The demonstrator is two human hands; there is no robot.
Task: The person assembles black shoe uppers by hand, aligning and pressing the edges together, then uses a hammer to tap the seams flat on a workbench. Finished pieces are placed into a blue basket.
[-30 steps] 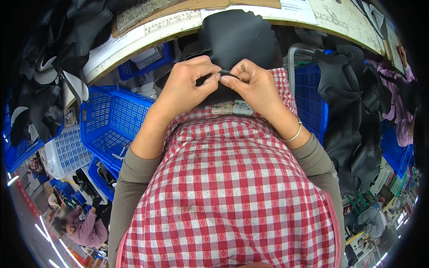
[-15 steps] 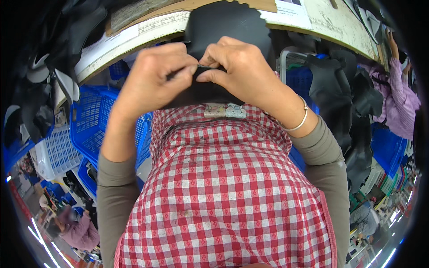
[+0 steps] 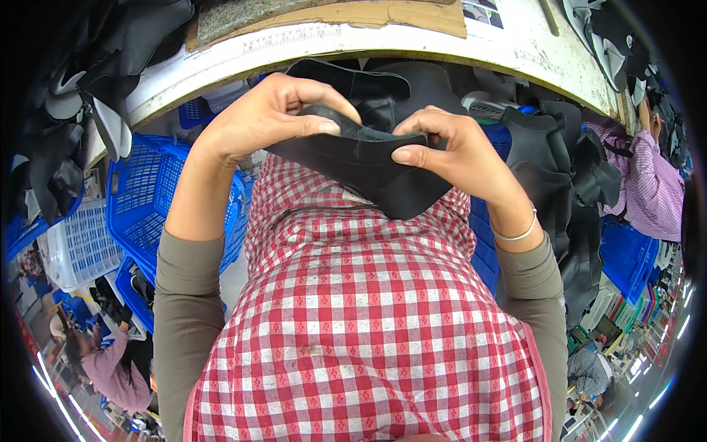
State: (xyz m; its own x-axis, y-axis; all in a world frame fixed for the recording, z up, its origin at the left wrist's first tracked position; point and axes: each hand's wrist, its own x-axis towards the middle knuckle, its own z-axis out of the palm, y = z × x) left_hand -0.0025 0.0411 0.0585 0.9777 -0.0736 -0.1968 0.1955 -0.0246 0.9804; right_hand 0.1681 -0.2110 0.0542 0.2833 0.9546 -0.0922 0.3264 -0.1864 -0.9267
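A black leather boot upper is held above my lap, just off the near edge of the workbench. My left hand grips its left side, with the thumb on the near edge and the fingers curled inside the opening. On the opposite side my right hand pinches the edge between thumb and fingers. Between the hands the opening gapes, showing a dark fuzzy lining and a seam. The upper's near part hangs down in a rounded point over my red-checked apron.
The white workbench curves across the top, with a brown board on it. Blue plastic baskets and a white crate stand at left. Black leather pieces hang at right. Other people sit farther off on both sides.
The upper has been turned and opened up; its toothed-edged part no longer stands up over the bench. My hands have moved apart, the right one farther right and lower.
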